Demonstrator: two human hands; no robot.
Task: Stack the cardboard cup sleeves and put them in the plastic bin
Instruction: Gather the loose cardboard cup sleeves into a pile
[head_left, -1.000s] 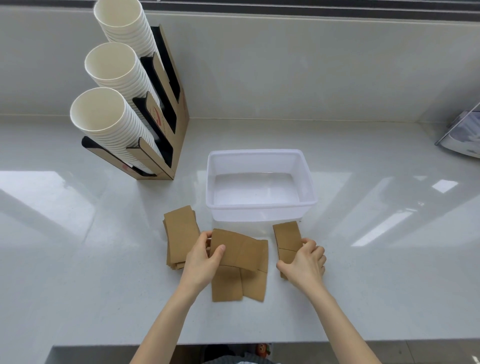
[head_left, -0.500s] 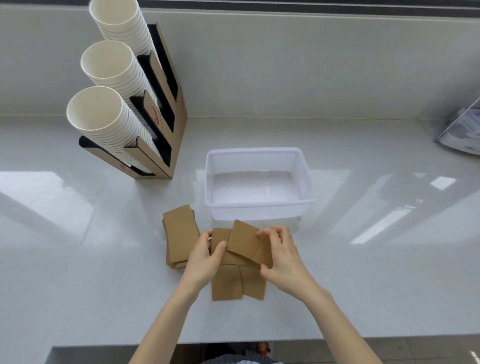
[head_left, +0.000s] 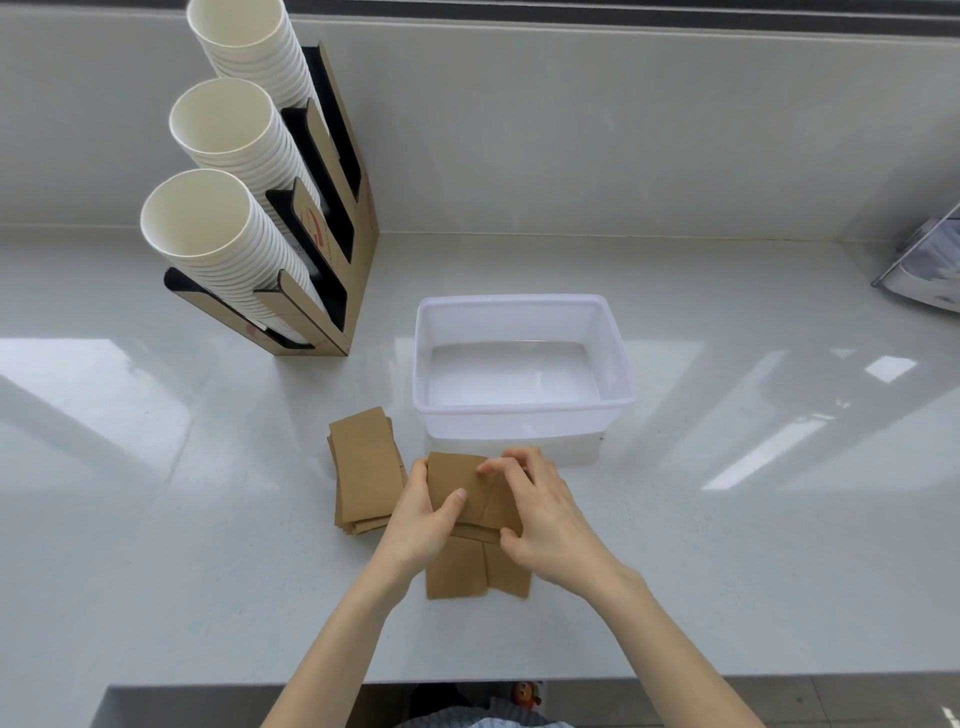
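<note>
Head view, from the left: three slanted stacks of white paper cups (head_left: 218, 228) sit in a brown cardboard holder (head_left: 358, 244) on the white counter (head_left: 156, 493). Red print shows on the holder's dividers, but it is too small and partly covered to read. Next comes a neat pile of flat brown cardboard sleeves (head_left: 363, 467), lying just left of the hands. The left hand (head_left: 415, 525) pinches the left edge of a loose bunch of sleeves (head_left: 462, 493), thumb on top. More sleeves (head_left: 457, 571) lie flat underneath, partly hidden by both hands, so their count cannot be told. The right hand (head_left: 545, 519) is curled over the bunch's right side, fingertips on its top and thumb at its lower edge. Behind the hands stands the translucent plastic bin (head_left: 613, 353), nothing in it. At the far right edge a shiny grey object (head_left: 930, 270) is cut off and unclear.
</note>
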